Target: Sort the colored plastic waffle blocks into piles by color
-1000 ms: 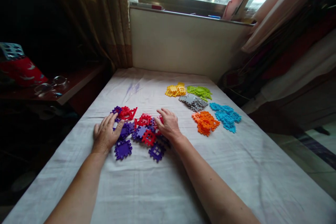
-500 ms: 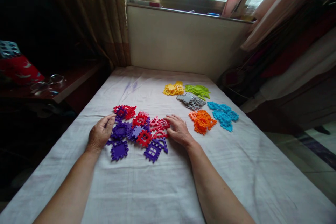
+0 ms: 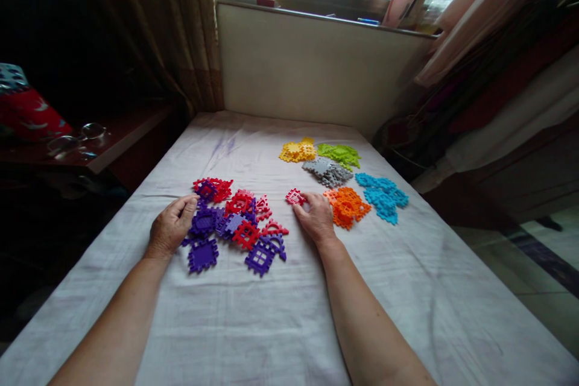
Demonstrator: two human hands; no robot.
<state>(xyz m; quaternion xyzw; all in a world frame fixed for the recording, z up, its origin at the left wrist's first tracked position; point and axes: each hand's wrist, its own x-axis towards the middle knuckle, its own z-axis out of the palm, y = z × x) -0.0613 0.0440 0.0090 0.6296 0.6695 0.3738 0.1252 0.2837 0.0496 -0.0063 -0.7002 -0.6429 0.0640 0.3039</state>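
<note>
My right hand [image 3: 316,217] grips a red window-shaped piece [image 3: 295,196] between thumb and fingers, a little above or on the cloth, left of the orange pile [image 3: 347,207]. My left hand [image 3: 172,226] is closed at the left edge of the mixed purple and red pieces; what its fingertips hold, if anything, is hidden. That mixed heap has red pieces [image 3: 246,234], a flat purple square [image 3: 202,255] at the front left and a purple window piece [image 3: 259,258] at the front right.
Beyond the orange pile lie yellow [image 3: 297,150], green [image 3: 340,155], grey [image 3: 326,172] and blue [image 3: 384,196] piles on the cloth-covered surface [image 3: 217,325]. Glasses [image 3: 81,137] and a red patterned item [image 3: 34,114] rest on a side table at left.
My right hand has moved right and slightly away, taking the red window piece out of the mixed heap. My left hand stays nearly where it was.
</note>
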